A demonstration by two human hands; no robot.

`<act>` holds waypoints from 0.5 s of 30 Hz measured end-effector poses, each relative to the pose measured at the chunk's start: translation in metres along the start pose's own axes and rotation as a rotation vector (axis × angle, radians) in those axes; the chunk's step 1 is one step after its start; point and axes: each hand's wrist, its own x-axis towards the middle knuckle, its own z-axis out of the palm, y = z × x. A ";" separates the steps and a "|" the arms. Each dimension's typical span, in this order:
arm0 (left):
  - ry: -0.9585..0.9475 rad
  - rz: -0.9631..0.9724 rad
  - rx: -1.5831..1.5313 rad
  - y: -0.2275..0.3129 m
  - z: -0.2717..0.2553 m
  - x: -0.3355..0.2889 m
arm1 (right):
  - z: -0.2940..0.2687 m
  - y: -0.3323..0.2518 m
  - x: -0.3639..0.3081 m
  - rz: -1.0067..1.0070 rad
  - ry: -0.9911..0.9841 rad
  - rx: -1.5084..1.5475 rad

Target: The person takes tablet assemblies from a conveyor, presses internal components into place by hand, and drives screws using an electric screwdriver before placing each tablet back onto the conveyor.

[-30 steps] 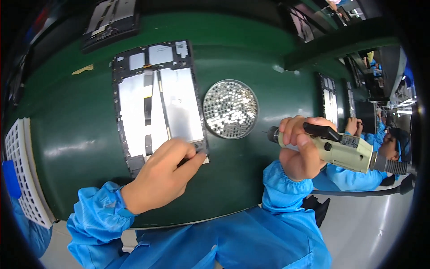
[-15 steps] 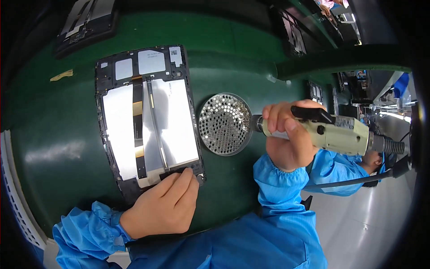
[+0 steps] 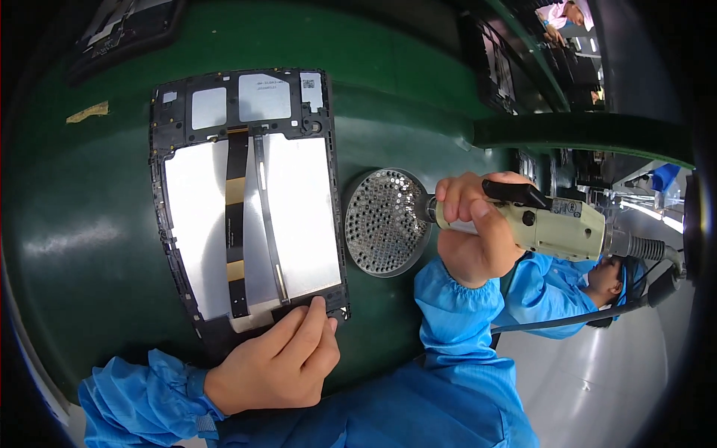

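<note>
An opened tablet, with silver panels, a black frame and a dark ribbon cable, lies on the green bench. My left hand grips its near edge by the right corner, fingertips pressed together on the black frame. To the tablet's right is a round perforated screw tray, with many small screws gathered at its far right side. My right hand is wrapped around a pale green power screwdriver, held sideways. The screwdriver's nose overlaps the tray's right rim in view; its bit tip is hard to make out.
A scrap of yellowish tape lies at left on the bench mat. Another dark device sits at the far left. A green bar crosses at right, and a co-worker in blue sits beyond my right arm.
The whole view has shifted slightly. My right hand and the screwdriver have moved a little left relative to the screw tray. My left hand stays on the tablet's near edge.
</note>
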 end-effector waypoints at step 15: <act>-0.043 -0.201 -0.266 -0.002 -0.011 0.001 | -0.002 0.000 -0.002 0.031 -0.045 0.029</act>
